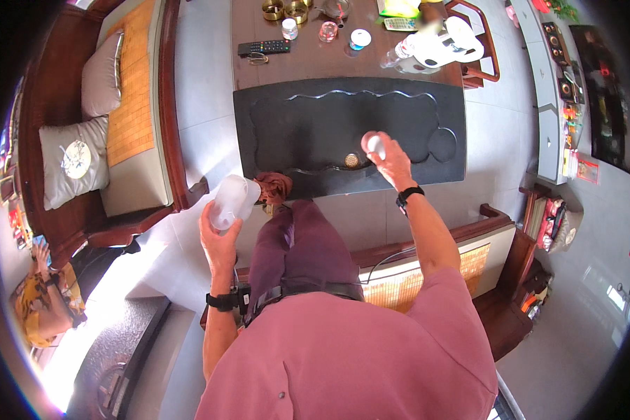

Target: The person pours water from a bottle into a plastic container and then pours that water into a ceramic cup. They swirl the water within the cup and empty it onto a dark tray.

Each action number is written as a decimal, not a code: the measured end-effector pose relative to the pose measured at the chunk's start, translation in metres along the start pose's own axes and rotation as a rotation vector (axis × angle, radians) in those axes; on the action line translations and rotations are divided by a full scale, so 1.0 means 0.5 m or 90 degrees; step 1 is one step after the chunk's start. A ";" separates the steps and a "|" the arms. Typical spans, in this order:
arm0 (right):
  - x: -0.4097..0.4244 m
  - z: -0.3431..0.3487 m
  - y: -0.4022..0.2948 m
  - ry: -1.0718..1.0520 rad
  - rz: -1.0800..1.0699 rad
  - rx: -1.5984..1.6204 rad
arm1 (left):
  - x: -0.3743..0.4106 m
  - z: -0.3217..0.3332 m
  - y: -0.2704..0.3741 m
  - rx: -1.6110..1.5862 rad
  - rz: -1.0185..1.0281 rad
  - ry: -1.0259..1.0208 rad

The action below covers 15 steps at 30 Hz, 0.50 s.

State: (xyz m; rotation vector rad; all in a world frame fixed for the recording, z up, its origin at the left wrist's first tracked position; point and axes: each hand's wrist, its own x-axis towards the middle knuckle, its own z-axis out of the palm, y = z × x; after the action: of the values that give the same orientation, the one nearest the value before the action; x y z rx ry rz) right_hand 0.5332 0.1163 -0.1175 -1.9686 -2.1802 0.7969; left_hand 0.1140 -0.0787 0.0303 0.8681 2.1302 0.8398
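Note:
My left hand point(221, 236) grips a translucent plastic container point(232, 202), held beside the near left corner of the table, next to a crumpled brown cloth point(274, 187). Over the right half of the black tea tray point(315, 126) is my right hand point(391, 157), its fingers around a small white cup-like object point(377, 147). A round brass-coloured drain cover point(351, 160) lies in the tray near its front edge, left of my right hand.
Behind the tray, the wooden table holds a black remote control point(264, 48), small jars point(289, 29), a glass point(327, 31) and a white plastic jug point(454, 44). A wooden sofa point(168, 105) stands left, a bench point(399, 283) close on my right. Another person point(50, 299) is at far left.

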 end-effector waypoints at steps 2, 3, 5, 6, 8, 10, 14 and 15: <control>0.012 -0.037 -0.041 0.122 0.034 0.127 | -0.003 0.001 -0.012 -0.029 -0.003 0.004; 0.016 -0.057 -0.057 0.159 0.055 0.171 | 0.001 0.006 -0.019 -0.047 -0.001 0.001; 0.011 -0.075 -0.104 0.242 0.064 0.275 | -0.003 0.004 -0.017 -0.024 0.000 0.009; 0.006 -0.085 -0.130 0.278 0.049 0.253 | -0.004 0.004 -0.016 -0.012 0.002 0.015; -0.005 -0.062 -0.153 0.298 0.001 0.207 | 0.002 0.005 -0.015 -0.015 0.004 0.013; -0.010 0.037 -0.072 0.121 0.036 0.035 | 0.011 0.015 0.003 -0.038 -0.003 -0.011; -0.044 0.061 -0.122 0.210 0.059 0.142 | 0.006 0.002 0.030 0.004 0.017 0.013; -0.054 0.013 -0.163 0.253 0.068 0.156 | 0.008 -0.001 0.031 -0.003 0.020 0.014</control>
State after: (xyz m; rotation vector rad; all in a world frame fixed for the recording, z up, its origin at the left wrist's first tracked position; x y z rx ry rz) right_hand 0.4615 0.0863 -0.0804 -1.9330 -1.6837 0.5878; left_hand 0.1166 -0.0668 0.0409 0.8952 2.1382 0.8734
